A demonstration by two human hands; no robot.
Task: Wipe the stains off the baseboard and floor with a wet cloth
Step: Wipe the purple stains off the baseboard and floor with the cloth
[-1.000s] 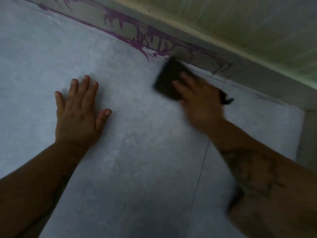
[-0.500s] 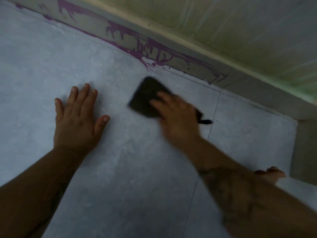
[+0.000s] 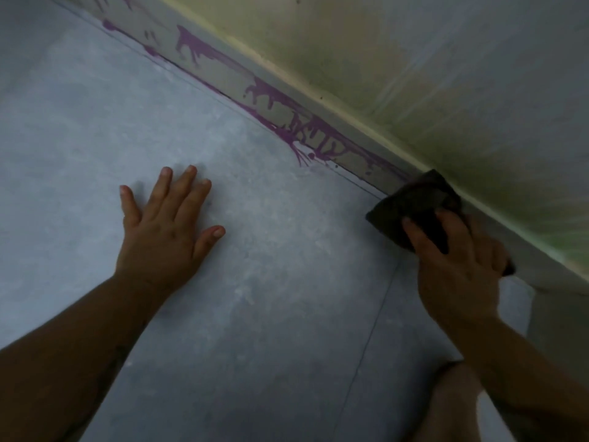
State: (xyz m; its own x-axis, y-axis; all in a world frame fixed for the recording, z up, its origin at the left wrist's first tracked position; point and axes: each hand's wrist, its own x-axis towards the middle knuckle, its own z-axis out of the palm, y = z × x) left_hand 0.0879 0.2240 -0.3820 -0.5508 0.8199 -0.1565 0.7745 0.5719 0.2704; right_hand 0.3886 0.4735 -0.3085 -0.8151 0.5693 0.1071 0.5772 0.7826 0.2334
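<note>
A grey baseboard (image 3: 229, 74) runs diagonally from upper left to right, streaked with purple stains (image 3: 312, 132) that drip down and spread a little onto the grey floor (image 3: 287, 282). My right hand (image 3: 459, 275) presses a dark cloth (image 3: 414, 202) against the baseboard at the right end of the stains, fingers over the cloth. My left hand (image 3: 165, 231) lies flat on the floor with fingers spread, well left of the cloth, holding nothing.
A yellowish-green wall (image 3: 414, 59) rises above the baseboard. The wall turns a corner at the right (image 3: 554, 314). My knee (image 3: 452, 403) shows at the bottom right. A thin floor seam (image 3: 373, 330) runs toward the baseboard.
My right hand has swept the cloth from the open floor back right and up against the baseboard. The view shifted left. My left hand stays planted.
</note>
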